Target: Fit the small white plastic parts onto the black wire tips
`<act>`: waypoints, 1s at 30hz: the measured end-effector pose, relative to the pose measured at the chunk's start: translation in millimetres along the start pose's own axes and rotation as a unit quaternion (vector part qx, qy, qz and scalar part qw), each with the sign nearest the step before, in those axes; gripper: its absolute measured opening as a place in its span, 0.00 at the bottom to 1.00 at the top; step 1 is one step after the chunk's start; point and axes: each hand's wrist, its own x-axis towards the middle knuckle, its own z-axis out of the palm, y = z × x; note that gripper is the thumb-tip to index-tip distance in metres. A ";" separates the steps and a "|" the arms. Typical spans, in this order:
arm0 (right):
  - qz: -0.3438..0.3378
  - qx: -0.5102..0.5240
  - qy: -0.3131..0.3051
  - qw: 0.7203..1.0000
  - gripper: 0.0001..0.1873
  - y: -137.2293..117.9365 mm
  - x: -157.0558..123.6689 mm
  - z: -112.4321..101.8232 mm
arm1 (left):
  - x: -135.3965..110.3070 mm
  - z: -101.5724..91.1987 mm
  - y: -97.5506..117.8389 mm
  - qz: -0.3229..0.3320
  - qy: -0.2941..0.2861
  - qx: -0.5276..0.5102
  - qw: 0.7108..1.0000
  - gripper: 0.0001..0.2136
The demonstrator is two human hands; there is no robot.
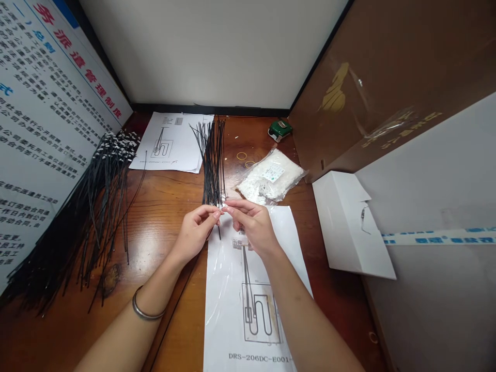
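Note:
My left hand [197, 232] is closed in a pinch on a thin black wire [170, 320], which trails down toward the table's front edge. Fingertips nearly meeting those of the left, my right hand [251, 225] is also pinched; a tiny pale piece may be between its fingers, too small to name. Just beyond both hands lies a bundle of black wires [213, 165]. Beneath them is a printed drawing sheet [225, 310] in a clear cover. A clear bag of small white parts [271, 175] rests beyond my right hand.
A large heap of black wires with white tips [104, 181] covers the left side. Other drawing sheets [170, 139] lie at the back. A green tape measure [279, 130] sits back right, near rubber bands [241, 156]. A folded white card [349, 222] leans by the right-hand boxes.

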 end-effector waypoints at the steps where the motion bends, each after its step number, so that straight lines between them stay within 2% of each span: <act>1: 0.000 -0.003 0.002 1.000 0.12 0.2 0.1 -0.1 | -0.1 0.1 0.0 0.005 0.004 0.010 1.000 0.11; 15: -0.014 -0.073 -0.025 0.997 0.09 -2.6 -1.2 0.1 | -0.4 2.3 0.0 0.027 0.035 0.017 0.999 0.10; 20: -0.009 -0.067 -0.033 0.997 0.08 -3.0 -1.3 -0.5 | -0.1 2.9 0.7 0.027 0.036 0.025 0.999 0.10; 26: 0.006 -0.027 0.004 1.000 0.10 0.1 -0.2 -0.8 | -0.3 3.4 1.0 0.023 0.036 0.033 0.999 0.10; 30: 0.009 -0.028 -0.008 1.000 0.10 -0.6 -0.1 -1.6 | 0.1 2.7 0.8 0.020 0.038 0.030 0.999 0.10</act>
